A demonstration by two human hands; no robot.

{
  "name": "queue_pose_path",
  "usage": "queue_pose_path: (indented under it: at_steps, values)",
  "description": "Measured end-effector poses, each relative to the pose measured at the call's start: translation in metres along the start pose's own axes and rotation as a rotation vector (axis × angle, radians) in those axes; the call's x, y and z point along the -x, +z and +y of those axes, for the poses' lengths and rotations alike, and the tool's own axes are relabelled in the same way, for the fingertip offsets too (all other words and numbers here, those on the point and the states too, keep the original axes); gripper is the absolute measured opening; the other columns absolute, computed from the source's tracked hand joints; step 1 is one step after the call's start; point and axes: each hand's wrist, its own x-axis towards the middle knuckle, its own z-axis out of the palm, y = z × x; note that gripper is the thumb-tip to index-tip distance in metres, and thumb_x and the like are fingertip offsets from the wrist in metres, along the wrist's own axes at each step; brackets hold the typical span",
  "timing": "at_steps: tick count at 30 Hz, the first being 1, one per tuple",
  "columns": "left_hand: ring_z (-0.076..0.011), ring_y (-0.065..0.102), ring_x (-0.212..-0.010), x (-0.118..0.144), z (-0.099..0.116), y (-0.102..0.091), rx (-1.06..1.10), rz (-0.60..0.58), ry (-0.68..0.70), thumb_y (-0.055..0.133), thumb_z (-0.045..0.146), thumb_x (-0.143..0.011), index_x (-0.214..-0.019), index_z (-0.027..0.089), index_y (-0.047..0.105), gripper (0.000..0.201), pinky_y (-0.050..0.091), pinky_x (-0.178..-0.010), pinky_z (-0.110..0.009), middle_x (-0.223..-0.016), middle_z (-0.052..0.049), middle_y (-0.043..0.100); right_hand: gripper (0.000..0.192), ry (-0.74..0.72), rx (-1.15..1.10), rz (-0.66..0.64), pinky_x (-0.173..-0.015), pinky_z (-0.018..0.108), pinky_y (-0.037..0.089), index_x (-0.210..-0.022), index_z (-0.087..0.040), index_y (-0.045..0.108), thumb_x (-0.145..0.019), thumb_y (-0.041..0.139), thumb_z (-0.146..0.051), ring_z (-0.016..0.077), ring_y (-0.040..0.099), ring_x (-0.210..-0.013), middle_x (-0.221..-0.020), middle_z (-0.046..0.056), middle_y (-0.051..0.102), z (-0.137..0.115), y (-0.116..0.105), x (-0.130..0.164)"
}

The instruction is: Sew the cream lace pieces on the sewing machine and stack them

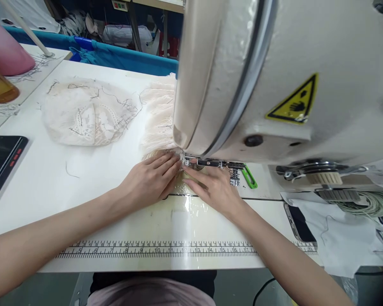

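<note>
Evidently, a pale ruffled fabric (pixel 158 108) is being steadied at the sewing machine (pixel 236 76), its bulk lying just left of the machine's head and its near edge reaching under the left hand (pixel 153 178). That hand's fingers are being laid nearly straight, side by side, over the edge, with no pinch being shown. On the right hand (pixel 218 187), thumb and index finger are being held apart below the machine's metal foot (pixel 187 161); the other fingers are being partly hidden by the machine, so whether anything is being gripped cannot be told.

A nipped fingertip is being risked, since both hands are being placed so close to that foot. A crooked or doubled fold could be being missed, because the edge is being covered by the left hand. Farther left of the machine, dark threads (pixel 123 119) are trailing from a crumpled pale piece (pixel 86 114) on the desk (pixel 140 229); by a snagged strand, that piece could be dragged toward the foot.
</note>
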Motion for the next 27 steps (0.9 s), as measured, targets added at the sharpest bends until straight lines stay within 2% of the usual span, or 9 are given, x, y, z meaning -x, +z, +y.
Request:
queue_pose_path:
  at_steps: [4, 9, 19, 24, 27]
  values:
    - [-0.0256, 0.068, -0.106, -0.0007, -0.0008, 0.0004, -0.014, -0.021, -0.011, 0.047, 0.022, -0.095, -0.109, 0.006, 0.068, 0.03, 0.056, -0.094, -0.037, -0.115, -0.014, 0.07, 0.037, 0.04, 0.016, -0.066, -0.073, 0.031, 0.04, -0.123, -0.032, 0.064, -0.099, 0.042, -0.049, 0.0146, 0.063, -0.075, -0.079, 0.001, 0.069, -0.0018, 0.0003, 0.0008]
    - [-0.0268, 0.068, -0.106, -0.0013, -0.0002, 0.0015, -0.024, -0.019, -0.018, 0.049, 0.021, -0.094, -0.109, 0.004, 0.067, 0.029, 0.055, -0.095, -0.038, -0.115, -0.016, 0.07, 0.039, 0.058, 0.064, -0.104, -0.07, 0.032, 0.037, -0.127, -0.033, 0.061, -0.099, 0.041, -0.05, 0.0126, 0.058, -0.065, -0.073, 0.0, 0.065, -0.0025, 0.0006, 0.0011]
    - [-0.0286, 0.064, -0.113, -0.0014, 0.0009, 0.002, -0.006, -0.063, -0.061, 0.048, 0.024, -0.094, -0.112, 0.006, 0.066, 0.031, 0.053, -0.098, -0.04, -0.118, -0.017, 0.068, 0.038, -0.005, 0.158, -0.019, -0.06, 0.029, 0.032, -0.123, -0.03, 0.063, -0.099, 0.041, -0.049, 0.012, 0.054, -0.058, -0.061, -0.002, 0.057, -0.0047, -0.0012, -0.0029]
    - [-0.029, 0.063, -0.116, -0.0015, 0.0011, 0.0011, 0.0, -0.079, -0.073, 0.046, 0.024, -0.094, -0.114, 0.007, 0.066, 0.032, 0.054, -0.098, -0.042, -0.121, -0.016, 0.067, 0.036, -0.001, 0.135, -0.007, -0.06, 0.03, 0.035, -0.119, -0.027, 0.066, -0.1, 0.042, -0.047, 0.0135, 0.059, -0.062, -0.065, 0.0, 0.062, -0.0032, 0.0008, -0.0012]
    - [-0.0291, 0.061, -0.117, -0.0015, 0.0006, 0.0016, -0.005, -0.085, -0.075, 0.047, 0.024, -0.093, -0.116, 0.006, 0.065, 0.033, 0.053, -0.098, -0.041, -0.122, -0.016, 0.067, 0.033, 0.011, 0.094, 0.003, -0.069, 0.032, 0.042, -0.117, -0.026, 0.066, -0.098, 0.046, -0.045, 0.0153, 0.064, -0.072, -0.085, 0.003, 0.072, 0.0021, 0.0033, 0.001]
